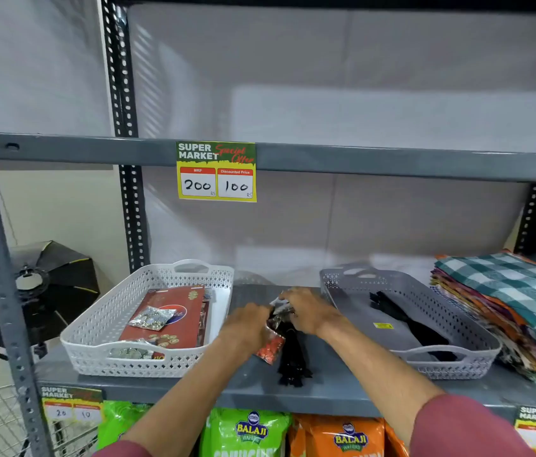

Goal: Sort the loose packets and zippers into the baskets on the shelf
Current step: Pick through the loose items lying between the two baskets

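— What's on the shelf (326, 395), starting from the left?

— I see the white basket (102, 328) at the left, with a red card (174, 319) lying flat in it and small clear packets (152, 318) of metallic bits on top. Between the baskets my left hand (248, 326) is curled around the top of a packet of red beads (270, 347), which hangs down touching the shelf.

— And the right one?

— My right hand (309, 313) sits just beside the left, fingers bent over a crinkled clear packet (280, 306) and the top of the black zippers (293, 354) heaped on the shelf; I can't tell how firmly it grips. Further right, the grey basket (352, 285) has more black zippers (405, 319) in it, with folded cloths (504, 291) stacked beside it.
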Demonstrator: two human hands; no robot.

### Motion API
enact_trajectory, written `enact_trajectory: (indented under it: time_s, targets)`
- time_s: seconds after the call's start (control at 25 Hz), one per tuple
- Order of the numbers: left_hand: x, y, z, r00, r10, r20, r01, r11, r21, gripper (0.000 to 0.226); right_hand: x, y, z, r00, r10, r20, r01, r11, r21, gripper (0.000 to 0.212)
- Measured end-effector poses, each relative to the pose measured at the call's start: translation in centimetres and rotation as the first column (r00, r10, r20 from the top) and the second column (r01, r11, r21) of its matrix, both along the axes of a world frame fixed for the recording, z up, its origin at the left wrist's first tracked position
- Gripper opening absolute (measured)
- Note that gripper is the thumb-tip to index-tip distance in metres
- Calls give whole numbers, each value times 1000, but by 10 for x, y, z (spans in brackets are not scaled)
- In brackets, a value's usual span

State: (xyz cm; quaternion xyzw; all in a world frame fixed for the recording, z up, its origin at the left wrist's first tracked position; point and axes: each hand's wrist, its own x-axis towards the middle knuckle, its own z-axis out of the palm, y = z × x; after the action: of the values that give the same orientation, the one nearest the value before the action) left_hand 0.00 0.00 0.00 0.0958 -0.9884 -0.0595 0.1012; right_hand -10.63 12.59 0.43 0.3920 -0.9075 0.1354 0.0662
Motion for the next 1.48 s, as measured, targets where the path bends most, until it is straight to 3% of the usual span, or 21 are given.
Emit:
enact_trajectory:
  time_s: [0.2, 0.28, 0.44, 0.52, 0.64, 0.72, 0.8, 0.88, 0.96, 1.0, 1.04, 1.12, 1.2, 1.32, 1.4, 1.48]
  targets:
    - [-10, -4, -18, 996, -35, 85, 53, 974, -222, 40, -13, -13, -17, 1000, 7, -11, -5, 986, 168, 47]
    - [-16, -6, -22, 997, -57, 61, 69, 972, -223, 36, -18, -16, -21, 996, 21, -88, -3, 979, 204, 45]
    - [-19, -4, -17, 999, -41, -33, 40, 998, -42, 23, -21, -14, -19, 988, 17, -156, 13, 982, 186, 33]
    - [-18, -8, -9, 996, -35, -87, 53, 976, 211, 12, -23, -11, -10, 992, -35, -124, 41, 998, 48, 28]
    - [-19, -13, 4, 970, 84, -230, 95, 739, 667, 16, -26, -7, 6, 998, -65, -9, 63, 985, -163, 22]
    - [-23, -16, 11, 882, 271, -385, 108, 680, 725, 11, -21, -10, 13, 999, -20, 37, 31, 949, -313, 21]
    - [-28, -14, 10, 816, 408, -409, 122, 570, 813, 12, -9, -17, 16, 996, 67, 55, -36, 898, -439, 16]
    - [-36, -7, 6, 834, 473, -283, 156, 290, 944, 4, 5, -27, 10, 990, 120, 72, -67, 857, -511, 8]
    - [-41, -1, 2, 878, 457, -139, 191, -70, 979, 29, 18, -36, -1, 983, 152, 99, -80, 853, -515, 13]
    - [-43, -2, 0, 878, 465, -114, 214, -168, 962, 39, 23, -40, -6, 978, 166, 126, -84, 867, -491, 18]
    - [-43, -6, -1, 871, 481, -101, 213, -184, 959, 44, 26, -42, -10, 971, 184, 151, -97, 887, -452, 25]
    - [-44, -13, -4, 861, 499, -99, 176, -110, 978, 42, 24, -42, -10, 956, 239, 168, -157, 904, -397, 37]
    - [-47, -20, -4, 847, 518, -119, 142, -4, 990, 32, 19, -40, -4, 930, 319, 183, -207, 865, -457, 42]
    - [-48, -25, 9, 793, 544, -275, 113, 313, 943, 14, 3, -37, 0, 947, 268, 175, -151, 857, -493, 60]
    - [-49, -30, 18, 760, 509, -404, 129, 491, 862, 14, -2, -34, -9, 950, 228, 212, -129, 908, -400, 70]
    - [-51, -37, 20, 759, 465, -455, 170, 532, 829, 14, -5, -34, -24, 944, 249, 217, -225, 965, -132, 64]
